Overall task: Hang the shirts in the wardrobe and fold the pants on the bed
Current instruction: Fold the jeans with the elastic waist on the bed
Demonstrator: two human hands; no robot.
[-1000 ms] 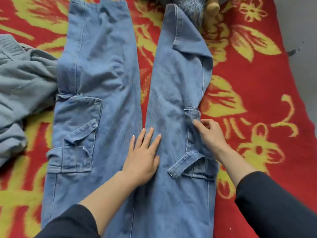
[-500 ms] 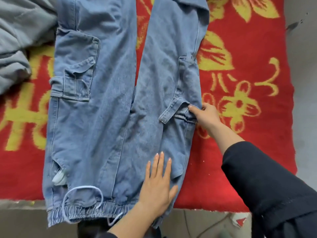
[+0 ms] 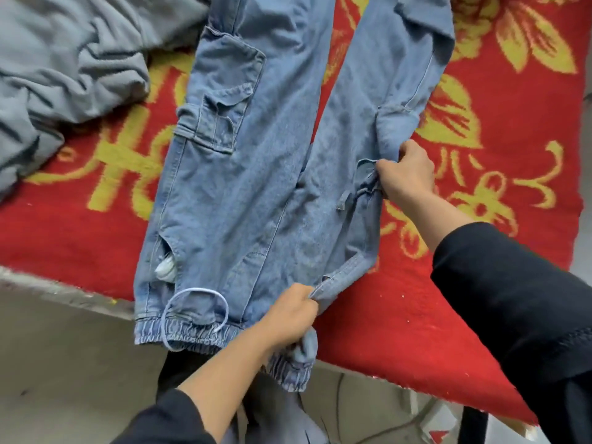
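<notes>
Light blue cargo jeans (image 3: 243, 187) lie spread on the bed, legs pointing away, elastic waistband and drawstring loop hanging at the near edge. My left hand (image 3: 290, 310) grips the waist fabric at the right side of the jeans, lifting a fold. My right hand (image 3: 405, 173) grips the outer edge of the right leg at the cargo pocket, bunching the denim. A white pocket lining pokes out at the left hip.
A red blanket (image 3: 480, 193) with yellow flowers covers the bed. A crumpled grey garment (image 3: 67, 59) lies at the far left, beside the jeans. Grey floor (image 3: 64, 363) shows below the bed edge.
My left hand went from pressing flat on the denim to gripping the waist fabric. My right hand now clenches the right leg's edge and lifts it. The view has shifted toward the waistband.
</notes>
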